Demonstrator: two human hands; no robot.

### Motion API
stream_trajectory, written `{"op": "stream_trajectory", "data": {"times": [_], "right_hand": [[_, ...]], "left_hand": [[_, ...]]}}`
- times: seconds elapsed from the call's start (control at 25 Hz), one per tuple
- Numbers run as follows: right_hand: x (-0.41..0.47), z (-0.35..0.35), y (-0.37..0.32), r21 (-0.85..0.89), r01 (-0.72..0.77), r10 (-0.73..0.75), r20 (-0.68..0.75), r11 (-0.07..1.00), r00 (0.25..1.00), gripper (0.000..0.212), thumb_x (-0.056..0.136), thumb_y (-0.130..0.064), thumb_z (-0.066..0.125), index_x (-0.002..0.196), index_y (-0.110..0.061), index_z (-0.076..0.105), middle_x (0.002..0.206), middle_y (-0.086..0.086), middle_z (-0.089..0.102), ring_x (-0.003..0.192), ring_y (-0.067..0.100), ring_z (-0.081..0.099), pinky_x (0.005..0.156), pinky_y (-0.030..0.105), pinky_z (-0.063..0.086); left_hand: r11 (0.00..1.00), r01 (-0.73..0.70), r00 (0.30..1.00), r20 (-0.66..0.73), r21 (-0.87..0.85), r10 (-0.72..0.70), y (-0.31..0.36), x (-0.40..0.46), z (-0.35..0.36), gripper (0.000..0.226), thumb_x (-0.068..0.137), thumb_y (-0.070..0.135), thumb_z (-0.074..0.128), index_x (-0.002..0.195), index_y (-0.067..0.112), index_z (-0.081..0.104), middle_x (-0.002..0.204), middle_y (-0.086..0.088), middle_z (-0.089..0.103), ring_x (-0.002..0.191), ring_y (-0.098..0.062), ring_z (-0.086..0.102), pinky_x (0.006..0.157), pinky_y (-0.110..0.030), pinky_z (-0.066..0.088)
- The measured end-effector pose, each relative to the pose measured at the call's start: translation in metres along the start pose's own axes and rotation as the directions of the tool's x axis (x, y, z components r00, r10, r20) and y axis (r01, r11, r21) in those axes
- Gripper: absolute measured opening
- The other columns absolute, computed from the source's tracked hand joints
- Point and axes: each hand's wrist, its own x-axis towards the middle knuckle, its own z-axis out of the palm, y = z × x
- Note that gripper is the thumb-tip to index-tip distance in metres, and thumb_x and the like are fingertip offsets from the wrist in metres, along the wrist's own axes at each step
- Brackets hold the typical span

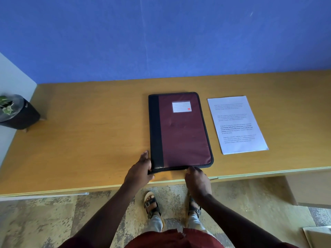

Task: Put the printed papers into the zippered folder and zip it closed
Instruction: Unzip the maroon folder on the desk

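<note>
A maroon zippered folder (182, 131) with a black spine and a white label lies closed and flat on the wooden desk (86, 140). The printed papers (236, 124) lie just to its right, apart from it. My left hand (139, 170) grips the folder's near left corner. At the middle of the near edge, the fingers of my right hand (197, 181) pinch the zipper line; the pull itself is hidden under the fingertips.
A dark pot with a green plant (16, 111) stands at the desk's far left edge. A blue wall runs behind the desk. The desk's front edge passes just below my hands, with my sandalled feet on the patterned floor beneath.
</note>
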Motion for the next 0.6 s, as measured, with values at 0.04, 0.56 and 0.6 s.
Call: {"op": "stream_trajectory", "data": {"times": [0.04,0.56,0.6], "right_hand": [[-0.001,0.003,-0.006,-0.001,0.015,-0.015,0.007,1.0,1.0,0.015,0.092,-0.011,0.047,0.095,-0.012,0.062,0.086,0.005,0.068,0.06,0.022,0.054,0.053,0.025,0.039],[-0.009,0.042,-0.099,0.013,0.21,-0.21,0.134,0.978,0.968,0.02,0.102,-0.023,0.042,0.1,-0.015,0.06,0.089,0.002,0.067,0.062,0.016,0.057,0.056,0.025,0.044],[-0.009,0.043,-0.102,0.017,0.216,-0.216,0.145,0.976,0.965,0.019,0.102,-0.023,0.043,0.1,-0.016,0.06,0.089,0.002,0.066,0.062,0.015,0.055,0.056,0.025,0.044]], "left_hand": [[1.0,-0.006,1.0,0.001,0.0,0.006,-0.001,0.0,0.0,0.036,0.081,0.027,0.078,0.083,0.019,0.043,0.167,-0.003,0.005,0.147,-0.019,0.033,0.082,-0.034,0.051],[0.997,-0.065,0.995,-0.074,-0.044,0.061,-0.005,-0.002,0.002,0.021,0.088,0.022,0.069,0.096,0.017,0.05,0.167,-0.005,0.007,0.153,-0.022,0.014,0.102,-0.039,0.047],[0.995,-0.078,0.993,-0.088,-0.061,0.073,-0.007,-0.003,0.003,0.02,0.089,0.021,0.067,0.095,0.016,0.049,0.166,-0.005,0.007,0.153,-0.021,0.011,0.102,-0.039,0.046]]}}
